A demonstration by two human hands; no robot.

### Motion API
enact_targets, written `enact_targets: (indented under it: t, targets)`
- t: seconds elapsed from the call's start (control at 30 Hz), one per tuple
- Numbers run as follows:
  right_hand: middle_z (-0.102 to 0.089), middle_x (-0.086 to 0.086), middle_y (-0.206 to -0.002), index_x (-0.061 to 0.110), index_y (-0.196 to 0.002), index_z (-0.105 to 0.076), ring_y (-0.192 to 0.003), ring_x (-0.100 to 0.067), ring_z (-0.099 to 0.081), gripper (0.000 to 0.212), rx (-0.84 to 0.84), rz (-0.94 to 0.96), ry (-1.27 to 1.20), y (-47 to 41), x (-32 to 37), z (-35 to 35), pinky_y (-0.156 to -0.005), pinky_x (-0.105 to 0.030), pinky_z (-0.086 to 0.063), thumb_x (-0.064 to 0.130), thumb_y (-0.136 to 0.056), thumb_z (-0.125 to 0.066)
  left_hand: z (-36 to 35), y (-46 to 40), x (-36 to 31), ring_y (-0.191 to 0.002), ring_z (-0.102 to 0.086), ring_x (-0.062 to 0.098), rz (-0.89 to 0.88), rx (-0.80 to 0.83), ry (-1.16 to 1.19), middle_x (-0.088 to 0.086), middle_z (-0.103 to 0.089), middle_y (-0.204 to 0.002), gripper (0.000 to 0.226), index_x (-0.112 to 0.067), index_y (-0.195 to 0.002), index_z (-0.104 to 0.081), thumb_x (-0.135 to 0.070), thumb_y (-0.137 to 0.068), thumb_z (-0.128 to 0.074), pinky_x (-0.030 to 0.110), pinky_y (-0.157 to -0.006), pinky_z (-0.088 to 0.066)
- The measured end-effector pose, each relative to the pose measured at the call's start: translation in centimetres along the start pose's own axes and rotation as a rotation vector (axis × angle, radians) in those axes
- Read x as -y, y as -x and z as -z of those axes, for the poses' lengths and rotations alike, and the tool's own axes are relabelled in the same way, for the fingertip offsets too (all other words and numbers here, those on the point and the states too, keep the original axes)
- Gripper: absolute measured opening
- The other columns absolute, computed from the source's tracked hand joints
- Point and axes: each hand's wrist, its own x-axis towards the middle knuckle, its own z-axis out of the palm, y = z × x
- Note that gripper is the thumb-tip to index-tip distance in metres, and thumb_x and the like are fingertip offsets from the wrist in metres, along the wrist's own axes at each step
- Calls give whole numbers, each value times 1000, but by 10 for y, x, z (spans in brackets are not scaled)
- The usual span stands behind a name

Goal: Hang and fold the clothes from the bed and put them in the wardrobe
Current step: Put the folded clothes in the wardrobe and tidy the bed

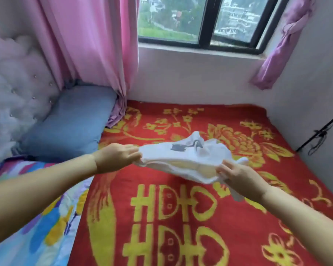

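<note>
White garment between both gripping hands

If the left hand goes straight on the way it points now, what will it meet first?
The left hand points right, along the white garment it pinches. Past that cloth it would probably meet the right hand, holding the other end, though depth is unclear.

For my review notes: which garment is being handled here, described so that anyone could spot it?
Start at the red blanket with yellow flowers that covers the bed. Above its middle, the left hand and right hand hold a crumpled white garment between them. It is the only white cloth there, with a dark grey print.
</note>
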Motion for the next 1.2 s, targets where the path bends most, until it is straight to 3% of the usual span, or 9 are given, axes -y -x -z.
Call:
enact_targets:
  t: [0.07,0.23,0.37,0.53,0.63,0.73,0.93,1.07,1.2]
  targets:
    - [-45,-1,-84,19,-93,-47,-53,-22,-54,36,190,55,-61,16,57,-89,-38,-29,-41,5,-65,-65,-67,72,-48,-57,-53,20,22,253,104,1,-54,-69,12,-18,-87,-49,-16,-77,-43,28,-43,-44]
    - [-46,-15,-132,10,-130,-45,-116,-34,-52,40,965,27,-369,77,194,-263,-88,-40,-45,19,-92,-52,-172,213,-186,-84,-65,24,202,897,328,8,-62,-93,19,-13,-99,-45,-15,-82,-37,29,-65,-46]
    - [-60,-12,-124,13,-121,-58,-116,-30,-54,31,1057,-74,-579,98,215,-314,-91,-35,-44,25,-94,-49,-206,226,-256,-112,-48,30,198,1190,500,11,-49,-119,30,-13,-120,-47,-9,-92,-40,38,-86,-38]
    - [-69,-8,-107,10,-110,-66,-102,-24,-62,25,738,-521,-713,76,137,-341,-80,-29,-42,14,-94,-47,-269,167,-292,-57,-55,12,276,821,514,-8,-54,-68,38,-27,-75,-61,-23,-42,-80,20,-46,-38]
    - [-65,-6,-106,11,-115,-63,-91,-20,-57,25,602,-664,-807,49,98,-360,-73,-27,-39,19,-96,-48,-312,117,-316,-62,-59,15,423,724,493,-6,-56,-73,45,-25,-83,-62,-23,-42,-78,21,-51,-44]
    - [-59,0,-99,14,-109,-55,-85,-16,-52,23,668,-644,-855,29,93,-392,-68,-29,-38,34,-97,-51,-344,98,-330,-84,-65,22,672,689,446,3,-65,-98,69,-16,-106,-65,-17,-40,-80,30,-68,-52]
    - [-46,0,-67,16,-68,-37,-59,-16,-40,30,513,-704,-949,28,110,-405,-52,-32,-28,22,-91,-55,-347,109,-335,-95,-65,31,879,469,559,17,-66,-112,46,-1,-115,-64,-9,-76,-41,37,-75,-54]
    - [-47,-7,-52,16,-59,-38,-48,-20,-43,32,727,-677,-1188,48,119,-388,-51,-30,-33,10,-83,-58,-327,125,-329,-109,-54,24,841,375,633,14,-63,-121,44,-9,-125,-57,-13,-84,-42,33,-95,-42]
    - [-55,-8,-55,12,-68,-47,-46,-19,-54,16,1015,-616,-1200,70,133,-390,-51,-32,-50,2,-79,-52,-324,151,-331,-111,-54,22,639,455,544,12,-64,-121,42,-16,-121,-57,-19,-82,-43,36,-90,-42]
